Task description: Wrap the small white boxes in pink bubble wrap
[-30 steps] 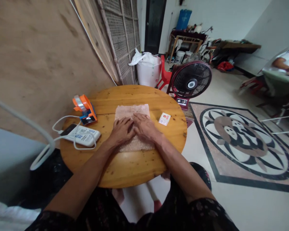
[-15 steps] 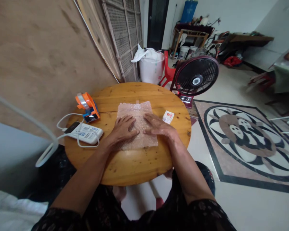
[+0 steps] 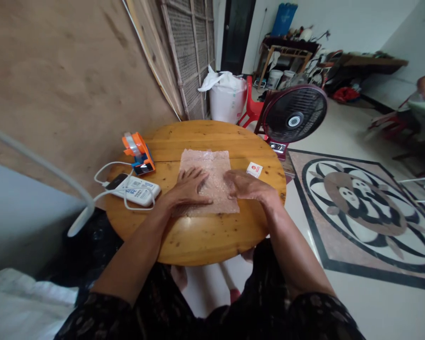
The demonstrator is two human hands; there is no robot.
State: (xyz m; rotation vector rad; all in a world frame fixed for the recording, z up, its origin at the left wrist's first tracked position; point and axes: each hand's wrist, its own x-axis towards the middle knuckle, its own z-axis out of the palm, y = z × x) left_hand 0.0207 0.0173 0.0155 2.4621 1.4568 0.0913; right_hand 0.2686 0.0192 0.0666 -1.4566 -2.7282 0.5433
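Note:
A sheet of bubble wrap [image 3: 216, 165] lies flat on the round wooden table [image 3: 205, 245] in front of me. My left hand [image 3: 191, 187] rests on its left part, open, fingers stretched out and thumb pointing right. At the right edge of the sheet is my right hand [image 3: 248, 185]. Its fingers lie close together and the thumb is apart from them; nothing shows between them, though the fingertips are partly blurred. Just beyond the right hand is a small white box [image 3: 254, 169] with red print.
To the left stand an orange and blue tape dispenser [image 3: 139, 152] and a white power bank [image 3: 140, 191] with a looping cable and a phone-like dark device. A floor fan [image 3: 294, 118] stands behind the table's right side, near a red chair [image 3: 252, 104] and a white sack [image 3: 228, 99].
My right hand has slid from on top of the bubble wrap to its right edge, its fingers less spread. The left hand stays on the sheet. The whole view has shifted slightly.

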